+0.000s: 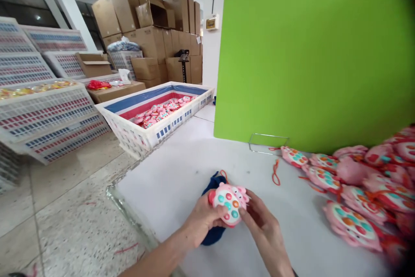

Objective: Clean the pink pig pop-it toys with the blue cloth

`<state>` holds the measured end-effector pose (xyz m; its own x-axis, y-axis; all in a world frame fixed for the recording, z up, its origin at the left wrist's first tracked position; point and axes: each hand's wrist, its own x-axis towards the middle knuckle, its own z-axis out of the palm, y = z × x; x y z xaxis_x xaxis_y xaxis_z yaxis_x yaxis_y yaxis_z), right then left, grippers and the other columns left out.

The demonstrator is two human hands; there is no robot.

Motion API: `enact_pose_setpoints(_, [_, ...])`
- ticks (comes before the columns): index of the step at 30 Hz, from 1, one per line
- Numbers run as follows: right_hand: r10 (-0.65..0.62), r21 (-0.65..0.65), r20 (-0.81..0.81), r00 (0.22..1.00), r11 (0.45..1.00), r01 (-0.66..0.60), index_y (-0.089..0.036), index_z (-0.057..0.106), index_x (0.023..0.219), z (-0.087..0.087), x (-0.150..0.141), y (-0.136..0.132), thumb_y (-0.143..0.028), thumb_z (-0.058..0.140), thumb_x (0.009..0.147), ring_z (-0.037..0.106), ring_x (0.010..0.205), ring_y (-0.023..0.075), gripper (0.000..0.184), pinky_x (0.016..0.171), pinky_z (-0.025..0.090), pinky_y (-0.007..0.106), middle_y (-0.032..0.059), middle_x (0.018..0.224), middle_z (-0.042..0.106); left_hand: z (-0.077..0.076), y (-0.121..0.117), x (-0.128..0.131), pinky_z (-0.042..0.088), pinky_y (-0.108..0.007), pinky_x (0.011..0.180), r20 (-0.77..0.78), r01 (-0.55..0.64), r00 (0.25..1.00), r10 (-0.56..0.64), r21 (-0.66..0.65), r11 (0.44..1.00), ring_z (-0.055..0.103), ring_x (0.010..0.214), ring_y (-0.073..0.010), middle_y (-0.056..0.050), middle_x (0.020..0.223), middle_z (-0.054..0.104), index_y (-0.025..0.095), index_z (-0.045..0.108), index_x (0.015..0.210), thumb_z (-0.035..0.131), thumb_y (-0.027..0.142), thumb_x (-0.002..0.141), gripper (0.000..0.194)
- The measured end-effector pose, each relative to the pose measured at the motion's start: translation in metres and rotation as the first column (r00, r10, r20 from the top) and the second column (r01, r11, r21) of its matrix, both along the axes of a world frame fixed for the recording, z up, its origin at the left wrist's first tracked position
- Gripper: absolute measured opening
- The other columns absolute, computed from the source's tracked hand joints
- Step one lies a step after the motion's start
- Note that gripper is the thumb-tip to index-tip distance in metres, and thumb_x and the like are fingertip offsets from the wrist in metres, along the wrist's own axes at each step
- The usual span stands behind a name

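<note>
A pink pig-shaped toy (pixel 228 204) with teal, red and orange round buttons is held up between both hands, its buttons facing me. My left hand (pixel 205 216) grips its left end, with the thumb over the lower buttons. My right hand (pixel 263 221) pinches the right edge below the pig's face, thumb in front and fingers behind. An orange cord loop (pixel 224 175) sticks up behind the toy. Beneath it a dark blue cloth (pixel 214 236) lies on the white table (pixel 168 173), partly hidden by my left hand and the toy.
More pig toys (pixel 352 223) are heaped along the table's right side, before a green panel (pixel 311 52). A loose orange cord (pixel 276 172) and a wire frame (pixel 269 144) lie near the panel. A white crate (pixel 155 138) of pig toys stands left, with stacked cartons (pixel 152 43) behind.
</note>
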<state>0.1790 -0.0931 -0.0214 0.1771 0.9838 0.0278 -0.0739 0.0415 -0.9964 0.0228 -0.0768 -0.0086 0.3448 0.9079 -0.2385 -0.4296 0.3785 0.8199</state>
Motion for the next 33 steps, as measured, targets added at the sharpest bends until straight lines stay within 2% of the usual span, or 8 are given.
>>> enact_pose_setpoints(5, [0.045,-0.013,-0.089,0.995,0.999,-0.046,-0.022,0.061,0.111,0.013,-0.002,-0.004,-0.042,0.069,0.073,0.064,0.098,0.0228,0.044,0.079,0.053,0.028,0.0072,0.107,0.07,-0.004,0.004,-0.003,0.051,-0.025,0.051,-0.111,0.003,0.994,0.002,0.045,0.999,0.06,0.055,-0.0138,-0.008,0.069,0.064,0.008,0.055,0.089,0.069,0.045,0.072,0.043])
enact_pose_setpoints(11, [0.076,-0.009,-0.158,0.984,0.997,-0.078,-0.023,0.057,0.118,0.009,-0.005,-0.003,-0.043,0.068,0.073,0.062,0.103,0.0243,0.051,0.082,0.053,0.031,0.0082,0.115,0.066,0.002,-0.002,0.004,0.051,-0.026,0.059,-0.051,-0.014,0.999,0.018,0.083,0.996,0.063,0.067,-0.0158,-0.011,0.082,0.065,0.009,0.054,0.096,0.063,0.039,0.079,0.036])
enact_pose_setpoints(14, [0.079,0.003,-0.082,0.994,0.997,-0.079,-0.023,0.055,0.12,-0.001,-0.007,0.0,-0.042,0.072,0.069,0.064,0.1,0.024,0.057,0.081,0.054,0.03,0.007,0.113,0.067,0.003,-0.004,0.004,0.051,-0.027,0.062,-0.03,0.0,1.0,0.003,0.106,0.994,0.063,0.074,-0.0175,-0.012,0.09,0.065,0.01,0.054,0.105,0.061,0.039,0.081,0.039])
enact_pose_setpoints(19, [0.058,0.002,-0.02,0.998,0.998,-0.058,-0.023,0.055,0.119,-0.01,-0.01,0.001,-0.042,0.071,0.07,0.064,0.098,0.0237,0.054,0.079,0.055,0.03,0.006,0.111,0.068,0.007,-0.005,-0.004,0.051,-0.03,0.073,-0.21,0.051,0.978,0.002,0.243,0.969,0.06,0.085,-0.0195,-0.009,0.101,0.064,0.015,0.052,0.115,0.069,0.032,0.073,0.048])
enact_pose_setpoints(23, [0.116,0.022,-0.059,0.991,0.993,-0.115,-0.023,0.054,0.121,-0.011,-0.014,0.0,-0.043,0.073,0.067,0.062,0.103,0.0242,0.061,0.081,0.054,0.032,0.0076,0.117,0.064,0.011,-0.01,-0.013,0.047,-0.028,0.086,-0.491,0.075,0.848,0.198,0.482,0.873,0.06,0.094,-0.0195,-0.005,0.104,0.065,0.02,0.054,0.114,0.065,0.025,0.075,0.041])
enact_pose_setpoints(26, [0.111,-0.008,-0.06,0.992,0.994,-0.112,-0.023,0.057,0.116,-0.012,-0.014,0.001,-0.042,0.075,0.064,0.063,0.099,0.0247,0.059,0.078,0.055,0.033,0.0083,0.113,0.065,0.009,-0.013,-0.02,0.043,-0.03,0.094,-0.566,0.135,0.752,0.336,0.633,0.762,0.058,0.106,-0.0213,-0.007,0.116,0.063,0.022,0.05,0.121,0.057,0.02,0.079,0.042])
enact_pose_setpoints(29, [0.149,0.014,-0.081,0.985,0.989,-0.149,-0.022,0.062,0.108,-0.008,-0.013,0.001,-0.038,0.076,0.064,0.063,0.099,0.0248,0.049,0.081,0.053,0.033,0.0072,0.107,0.068,0.007,-0.015,-0.027,0.036,-0.034,0.104,-0.563,0.182,0.728,0.391,0.709,0.682,0.05,0.12,-0.0225,-0.009,0.128,0.056,0.021,0.051,0.123,0.046,0.015,0.083,0.041])
enact_pose_setpoints(33, [0.226,-0.006,-0.087,0.97,0.974,-0.228,-0.023,0.065,0.106,0.002,-0.011,0.0,-0.039,0.075,0.066,0.062,0.101,0.0261,0.044,0.085,0.051,0.034,0.0071,0.11,0.068,0.005,-0.014,-0.037,0.032,-0.037,0.108,-0.541,0.196,0.742,0.394,0.739,0.645,0.044,0.126,-0.0221,-0.009,0.13,0.054,0.019,0.05,0.127,0.039,0.015,0.087,0.042])
